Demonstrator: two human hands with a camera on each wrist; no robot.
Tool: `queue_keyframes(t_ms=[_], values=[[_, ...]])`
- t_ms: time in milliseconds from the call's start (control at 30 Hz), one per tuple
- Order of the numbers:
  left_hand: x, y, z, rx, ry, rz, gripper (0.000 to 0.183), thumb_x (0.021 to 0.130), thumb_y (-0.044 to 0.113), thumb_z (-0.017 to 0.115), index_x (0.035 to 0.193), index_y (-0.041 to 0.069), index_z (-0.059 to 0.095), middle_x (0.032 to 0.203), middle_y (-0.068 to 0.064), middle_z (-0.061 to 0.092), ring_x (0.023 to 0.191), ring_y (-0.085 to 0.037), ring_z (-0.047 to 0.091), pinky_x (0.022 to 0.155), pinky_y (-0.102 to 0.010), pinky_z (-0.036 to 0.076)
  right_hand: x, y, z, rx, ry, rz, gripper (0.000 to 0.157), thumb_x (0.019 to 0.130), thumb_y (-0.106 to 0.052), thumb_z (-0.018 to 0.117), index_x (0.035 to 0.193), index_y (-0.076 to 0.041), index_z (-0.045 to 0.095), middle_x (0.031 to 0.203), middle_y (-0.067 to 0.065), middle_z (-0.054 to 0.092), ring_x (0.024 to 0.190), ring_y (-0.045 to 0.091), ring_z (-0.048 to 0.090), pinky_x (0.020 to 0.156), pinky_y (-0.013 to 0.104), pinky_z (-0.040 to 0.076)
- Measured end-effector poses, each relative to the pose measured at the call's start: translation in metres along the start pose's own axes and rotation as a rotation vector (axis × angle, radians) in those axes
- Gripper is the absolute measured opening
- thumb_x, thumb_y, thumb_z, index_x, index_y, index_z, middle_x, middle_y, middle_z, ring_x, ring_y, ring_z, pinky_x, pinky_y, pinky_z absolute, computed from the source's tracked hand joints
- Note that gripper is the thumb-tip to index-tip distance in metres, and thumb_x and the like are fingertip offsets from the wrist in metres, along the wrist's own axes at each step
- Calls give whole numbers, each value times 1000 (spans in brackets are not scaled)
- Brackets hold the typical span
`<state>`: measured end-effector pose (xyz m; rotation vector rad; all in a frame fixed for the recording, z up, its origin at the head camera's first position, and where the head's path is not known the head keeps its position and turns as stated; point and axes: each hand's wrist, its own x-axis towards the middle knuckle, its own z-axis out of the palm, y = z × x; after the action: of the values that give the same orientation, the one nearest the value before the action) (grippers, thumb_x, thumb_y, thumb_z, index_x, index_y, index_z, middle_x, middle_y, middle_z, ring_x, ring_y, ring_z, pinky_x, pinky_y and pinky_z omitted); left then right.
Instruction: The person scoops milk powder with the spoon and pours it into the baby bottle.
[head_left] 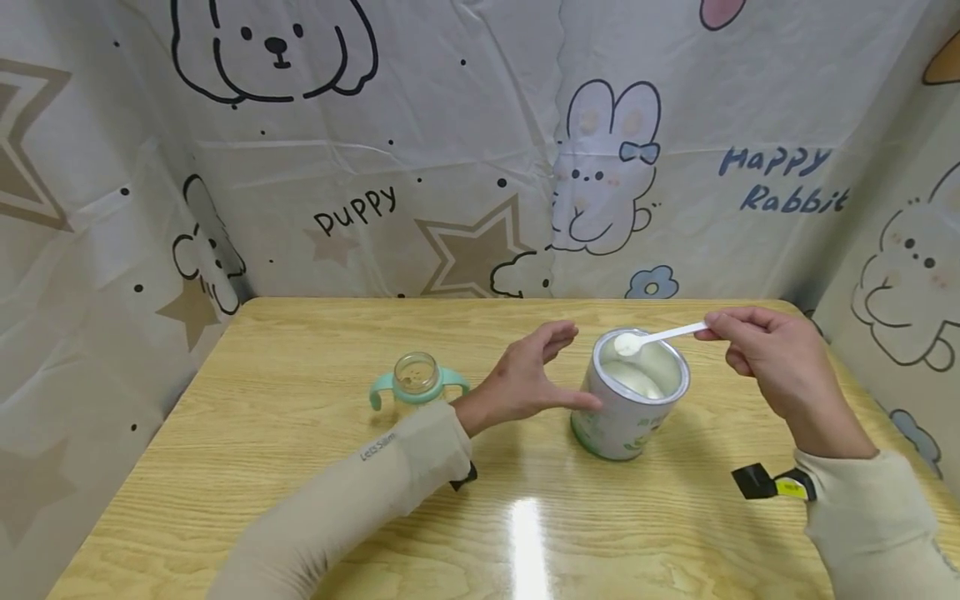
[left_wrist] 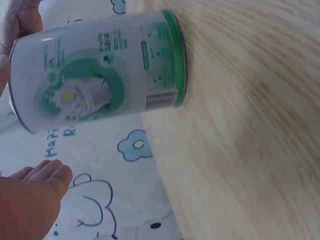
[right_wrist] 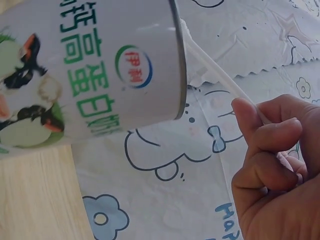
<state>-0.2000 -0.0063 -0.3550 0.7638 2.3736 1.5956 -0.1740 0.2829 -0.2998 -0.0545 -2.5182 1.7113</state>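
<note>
- Your right hand [head_left: 772, 358] pinches the handle of a white plastic scoop [head_left: 656, 337], its powder-filled bowl hovering over the mouth of the open silver tin with green print [head_left: 630, 400].
- The tin stands upright on the pale wooden worktop [head_left: 300, 467], right of centre.
- Your left hand [head_left: 525, 379] is spread and relaxed, fingertips at the tin's side, gripping nothing.
- A small glass bottle with mint-green handles [head_left: 417, 380] stands just beyond your left wrist.

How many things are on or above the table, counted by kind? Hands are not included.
Can: 1
Spoon: 1
Bottle: 1
Total: 3
</note>
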Motion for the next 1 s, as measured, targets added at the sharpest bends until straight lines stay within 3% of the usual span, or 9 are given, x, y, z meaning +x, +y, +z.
queue_keyframes(t_ms=[233,500,1000], values=[[-7,-3,-15,-19,13,-14,99,72,21,93,152,8,36,154,-6,42,141,-17,40,112,-32,39,3,-7,6,122,-14,-14,13,97,-18,68,87,-21,75,78,-11,73,52,7,46,44,18,37],[-15,-4,-25,-16,18,-17,96,73,22,92,152,8,37,155,-8,42,142,-18,39,113,-38,39,3,-15,14,140,-34,1,11,97,-21,69,87,-21,74,80,-11,73,53,7,47,45,16,38],[-25,2,-50,9,46,-27,96,72,18,93,150,5,39,154,-7,42,141,-18,41,113,-34,39,4,-26,38,199,-62,-20,7,95,-22,72,90,-17,74,80,-7,73,53,7,47,46,15,41]])
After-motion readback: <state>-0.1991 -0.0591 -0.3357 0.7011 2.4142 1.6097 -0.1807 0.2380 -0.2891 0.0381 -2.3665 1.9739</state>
